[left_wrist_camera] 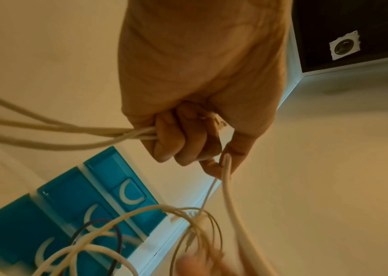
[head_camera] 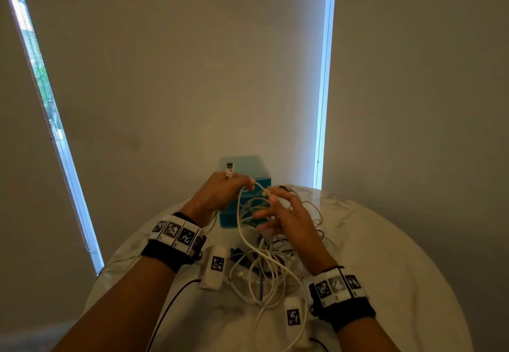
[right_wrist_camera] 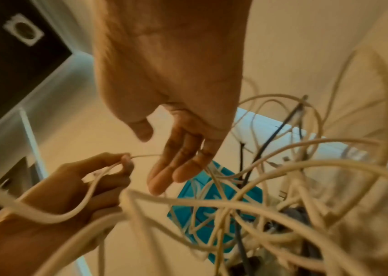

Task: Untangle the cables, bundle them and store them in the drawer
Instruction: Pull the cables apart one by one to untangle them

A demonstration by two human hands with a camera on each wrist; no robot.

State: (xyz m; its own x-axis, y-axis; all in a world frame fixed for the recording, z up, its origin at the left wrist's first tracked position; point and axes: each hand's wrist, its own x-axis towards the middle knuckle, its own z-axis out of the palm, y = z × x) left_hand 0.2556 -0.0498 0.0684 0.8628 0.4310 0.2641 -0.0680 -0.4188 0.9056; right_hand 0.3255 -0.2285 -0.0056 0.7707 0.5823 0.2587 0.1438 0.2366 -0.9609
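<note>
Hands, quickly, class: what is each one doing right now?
Left hand: closed, fingers curled round white cables.
Right hand: open, fingers straight and spread among the cable loops, gripping nothing.

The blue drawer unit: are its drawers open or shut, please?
Shut: in the left wrist view all three fronts of the drawer unit sit flush.

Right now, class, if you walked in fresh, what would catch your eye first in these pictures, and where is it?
First, the tangle of white cables heaped on the round marble table, with a few dark cords mixed in. Next, the left hand, raised above the heap, grips several white strands with a USB plug sticking up, while the right hand spreads its fingers among the loops. Behind them stands a small teal drawer unit.
</note>
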